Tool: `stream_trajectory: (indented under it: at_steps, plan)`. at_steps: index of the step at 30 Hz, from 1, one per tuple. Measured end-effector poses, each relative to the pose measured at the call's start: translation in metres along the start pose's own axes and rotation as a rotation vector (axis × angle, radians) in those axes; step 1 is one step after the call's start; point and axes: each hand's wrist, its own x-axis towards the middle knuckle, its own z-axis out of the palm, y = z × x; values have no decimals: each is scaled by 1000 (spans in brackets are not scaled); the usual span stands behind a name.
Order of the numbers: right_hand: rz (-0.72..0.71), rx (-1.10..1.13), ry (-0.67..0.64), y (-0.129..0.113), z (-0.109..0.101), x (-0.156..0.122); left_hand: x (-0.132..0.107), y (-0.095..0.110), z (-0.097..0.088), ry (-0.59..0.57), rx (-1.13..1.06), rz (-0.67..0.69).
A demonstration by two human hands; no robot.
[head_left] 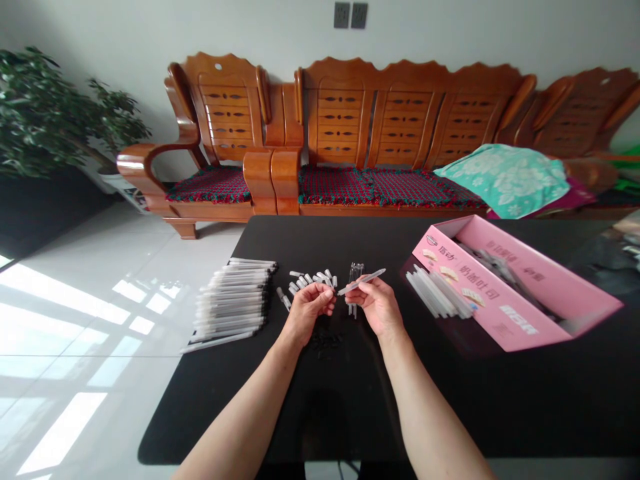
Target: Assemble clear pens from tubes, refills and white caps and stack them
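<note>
In my right hand [381, 305] is a translucent white pen barrel [374, 275], gripped between thumb and fingers and tilted up to the right. My left hand [311, 308] is pinched close to the barrel's lower left end; what sits in its fingertips is too small to make out. Several whitish pen caps [296, 281] lie behind my left hand. Clear slim tubes [356, 268] lie behind and partly under my right hand. Small black pieces [326, 343] are scattered on the table below my hands.
On the black table [240, 413], a row of white pens with black ends [233, 300] lies at left. Several loose barrels [435, 293] rest against a pink box [480, 293] holding greyish items at right. A wooden sofa [340, 120] stands behind.
</note>
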Motion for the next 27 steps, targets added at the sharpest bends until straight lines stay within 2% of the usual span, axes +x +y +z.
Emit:
stream_trajectory:
  at_steps: [11, 21, 27]
  plan:
    - [-33, -23, 23, 1, 4, 0, 2, -4, 0, -15, -40, 11]
    - [-45, -66, 30, 6, 4, 0, 3, -3, 2, 51, 17, 31]
    - [-15, -85, 62, 6, 4, 1, 6, -7, 3, 115, 169, 182]
